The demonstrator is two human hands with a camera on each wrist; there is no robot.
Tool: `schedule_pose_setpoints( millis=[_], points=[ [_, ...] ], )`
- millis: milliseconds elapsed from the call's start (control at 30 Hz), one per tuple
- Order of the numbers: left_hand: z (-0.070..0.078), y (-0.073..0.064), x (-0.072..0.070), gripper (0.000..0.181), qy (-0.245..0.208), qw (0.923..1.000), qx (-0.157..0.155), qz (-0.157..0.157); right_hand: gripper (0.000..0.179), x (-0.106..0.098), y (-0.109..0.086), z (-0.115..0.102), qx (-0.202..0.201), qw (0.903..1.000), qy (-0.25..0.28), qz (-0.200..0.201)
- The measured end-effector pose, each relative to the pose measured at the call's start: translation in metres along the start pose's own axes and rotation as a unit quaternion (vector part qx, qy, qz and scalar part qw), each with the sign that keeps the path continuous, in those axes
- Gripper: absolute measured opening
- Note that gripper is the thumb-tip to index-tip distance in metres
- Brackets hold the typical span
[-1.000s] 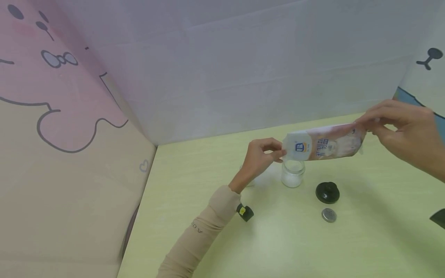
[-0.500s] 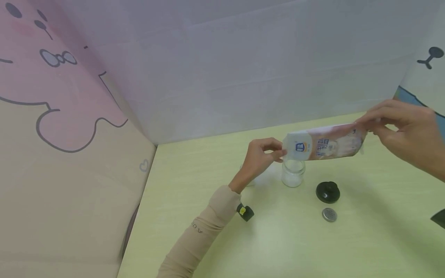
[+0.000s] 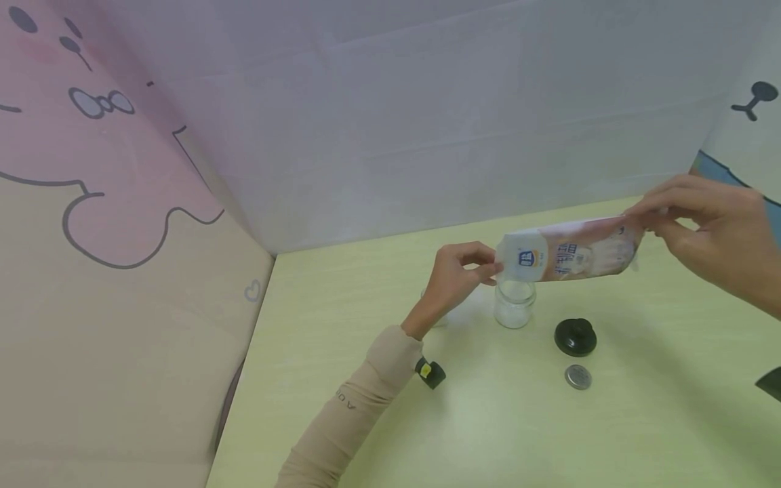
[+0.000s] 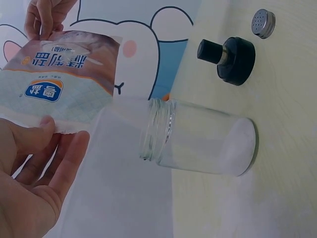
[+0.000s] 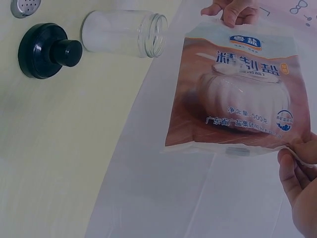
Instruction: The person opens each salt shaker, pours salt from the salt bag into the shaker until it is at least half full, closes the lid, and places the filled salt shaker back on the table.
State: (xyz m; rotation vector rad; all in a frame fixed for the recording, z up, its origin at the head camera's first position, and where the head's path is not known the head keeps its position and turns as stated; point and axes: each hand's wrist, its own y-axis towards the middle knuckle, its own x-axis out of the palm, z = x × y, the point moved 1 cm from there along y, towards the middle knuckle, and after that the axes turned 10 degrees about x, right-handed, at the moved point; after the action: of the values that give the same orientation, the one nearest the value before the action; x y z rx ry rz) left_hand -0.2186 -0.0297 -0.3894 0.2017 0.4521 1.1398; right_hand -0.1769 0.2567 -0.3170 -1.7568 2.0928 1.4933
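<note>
Salt packet (image 3: 567,251): stretched sideways between both hands, just above the glass jar and apart from it; back face hidden, cannot tell whether the pale left end gapes.
Left hand (image 3: 454,274): pinching the pale end, thumb on the printed face, some fingertips out of sight behind.
Right hand (image 3: 710,224): pinching the right end near a corner; cut off at the right in the head view.
Glass jar (image 3: 514,313): upright, mouth partly covered by the packet in the head view, white layer at the bottom.
Faint clear thing (image 3: 440,322): mostly hidden behind the left wrist, too little showing to name.
Dark shape (image 3: 771,383): cut off at the right edge.
Black lid (image 3: 575,337): knobbed, near and right of the jar.
Silver cap (image 3: 577,377): perforated, just nearer than the lid.
Worktop (image 3: 482,434): pale yellow-green.
Far side: pale creased sheet (image 3: 396,135).
Left wall (image 3: 122,312): pink cartoon figure.
</note>
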Motion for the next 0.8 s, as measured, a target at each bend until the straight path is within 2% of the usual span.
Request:
schedule_pose_setpoints(
  millis=[133, 367, 533, 800],
  points=[
    [0.003, 0.0, 0.001, 0.006, 0.0, 1.0, -0.006, 0.002, 0.03, 0.0, 0.0, 0.0, 0.002, 0.9999, -0.01, -0.002],
    [0.027, -0.003, 0.0, 0.005, 0.003, 1.0, -0.006, 0.004, 0.031, 0.0, 0.001, 0.0, 0.008, 0.9999, -0.01, -0.004],
    [0.03, -0.004, 0.0, 0.005, 0.005, 0.9999, -0.014, 0.007, 0.028, 0.0, 0.0, 0.0, 0.012, 0.9999, -0.009, -0.007],
    [0.031, -0.004, -0.001, 0.006, -0.004, 1.0, -0.008, 0.003, 0.018, 0.0, 0.0, 0.0, 0.016, 0.9998, -0.013, -0.008]
  ],
)
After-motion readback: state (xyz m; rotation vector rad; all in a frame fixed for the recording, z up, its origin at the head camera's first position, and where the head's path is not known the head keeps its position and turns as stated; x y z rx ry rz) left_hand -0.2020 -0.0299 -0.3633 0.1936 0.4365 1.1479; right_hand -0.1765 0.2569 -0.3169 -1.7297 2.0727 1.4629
